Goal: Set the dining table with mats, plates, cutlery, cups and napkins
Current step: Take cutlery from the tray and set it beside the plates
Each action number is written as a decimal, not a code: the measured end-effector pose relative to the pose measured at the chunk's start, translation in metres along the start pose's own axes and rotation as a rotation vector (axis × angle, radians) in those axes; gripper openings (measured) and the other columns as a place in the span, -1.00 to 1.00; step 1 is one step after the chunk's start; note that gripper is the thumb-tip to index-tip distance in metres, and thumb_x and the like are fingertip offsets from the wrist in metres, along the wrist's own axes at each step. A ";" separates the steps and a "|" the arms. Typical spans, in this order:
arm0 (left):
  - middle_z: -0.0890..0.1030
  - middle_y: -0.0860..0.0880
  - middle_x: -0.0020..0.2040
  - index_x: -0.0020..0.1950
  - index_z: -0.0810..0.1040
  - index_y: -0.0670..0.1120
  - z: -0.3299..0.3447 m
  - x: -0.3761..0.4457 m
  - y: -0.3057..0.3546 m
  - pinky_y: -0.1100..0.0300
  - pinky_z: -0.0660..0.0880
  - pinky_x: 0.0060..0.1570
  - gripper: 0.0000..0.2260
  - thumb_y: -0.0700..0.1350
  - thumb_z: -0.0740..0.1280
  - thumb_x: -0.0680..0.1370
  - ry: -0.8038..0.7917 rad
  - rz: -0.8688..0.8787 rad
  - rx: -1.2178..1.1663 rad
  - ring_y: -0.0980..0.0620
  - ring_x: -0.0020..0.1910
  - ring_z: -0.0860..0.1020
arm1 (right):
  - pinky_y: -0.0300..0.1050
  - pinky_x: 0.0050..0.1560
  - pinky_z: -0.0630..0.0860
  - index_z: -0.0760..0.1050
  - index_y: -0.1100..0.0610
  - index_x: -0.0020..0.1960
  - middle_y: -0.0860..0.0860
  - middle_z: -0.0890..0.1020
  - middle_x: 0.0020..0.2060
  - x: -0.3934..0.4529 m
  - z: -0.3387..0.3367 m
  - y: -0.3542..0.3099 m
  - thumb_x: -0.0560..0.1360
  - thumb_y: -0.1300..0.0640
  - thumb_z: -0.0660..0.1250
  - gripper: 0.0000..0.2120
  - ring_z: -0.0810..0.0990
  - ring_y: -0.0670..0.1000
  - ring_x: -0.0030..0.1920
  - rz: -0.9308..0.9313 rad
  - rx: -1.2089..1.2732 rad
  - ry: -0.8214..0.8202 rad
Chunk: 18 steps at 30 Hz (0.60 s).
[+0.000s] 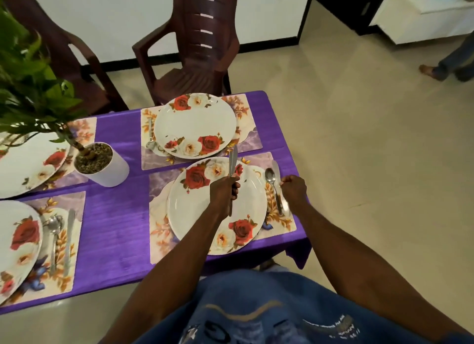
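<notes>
left hand (223, 191) grips knife (233, 161) (over plate (205, 215)) | right hand (293, 189) pinches spoon (272, 184)

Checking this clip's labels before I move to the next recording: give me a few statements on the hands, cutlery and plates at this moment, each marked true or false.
1. The left hand grips cutlery above the near plate. True.
2. A spoon lies on the mat right of the near plate. True.
3. The far plate has a knife lying across its middle. False: its middle is bare; a spoon lies on the mat to its left.
4. The plant pot stands on the near plate. False: it stands on the purple cloth, left of it.
5. The right hand is at the cutlery beside the near plate. True.
</notes>
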<state>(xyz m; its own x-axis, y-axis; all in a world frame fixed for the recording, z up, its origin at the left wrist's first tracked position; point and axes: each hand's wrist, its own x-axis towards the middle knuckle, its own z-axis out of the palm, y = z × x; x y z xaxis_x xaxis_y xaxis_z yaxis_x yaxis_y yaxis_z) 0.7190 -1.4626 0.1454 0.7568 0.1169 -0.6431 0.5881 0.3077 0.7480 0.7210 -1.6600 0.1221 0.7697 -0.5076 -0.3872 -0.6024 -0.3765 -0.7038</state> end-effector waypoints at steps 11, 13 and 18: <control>0.54 -0.06 -0.37 -0.16 0.60 -0.18 0.041 0.000 -0.004 0.25 0.29 -0.49 -0.82 -0.09 0.51 0.45 0.173 0.011 -0.096 0.10 -0.48 0.38 | -0.18 -0.14 0.46 0.65 0.14 -0.15 0.08 0.70 -0.16 0.001 0.018 -0.001 0.44 0.34 0.30 -0.82 0.63 0.08 -0.10 -0.057 0.062 -0.089; 0.52 -0.08 -0.37 -0.19 0.59 -0.19 0.044 -0.003 -0.009 0.24 0.24 -0.48 -0.90 -0.18 0.43 0.49 0.198 0.007 -0.114 0.09 -0.50 0.37 | -0.15 -0.12 0.50 0.66 0.14 -0.12 0.07 0.70 -0.15 0.000 0.019 0.004 0.45 0.34 0.28 -0.79 0.63 0.08 -0.09 -0.075 0.026 -0.111; 0.53 -0.11 -0.35 -0.15 0.58 -0.21 0.042 -0.014 -0.019 0.23 0.27 -0.47 -0.96 -0.26 0.37 0.49 0.228 0.040 -0.107 0.06 -0.48 0.39 | -0.19 -0.19 0.46 0.65 0.19 -0.04 0.06 0.69 -0.16 -0.005 0.019 0.007 0.50 0.32 0.28 -0.82 0.61 0.04 -0.14 -0.122 0.002 -0.125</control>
<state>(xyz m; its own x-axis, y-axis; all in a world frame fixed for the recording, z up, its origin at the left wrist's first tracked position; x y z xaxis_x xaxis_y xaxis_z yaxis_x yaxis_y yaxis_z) 0.7089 -1.5101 0.1468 0.6875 0.3371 -0.6432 0.5166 0.3953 0.7595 0.7174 -1.6455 0.1077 0.8572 -0.3581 -0.3700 -0.5029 -0.4276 -0.7512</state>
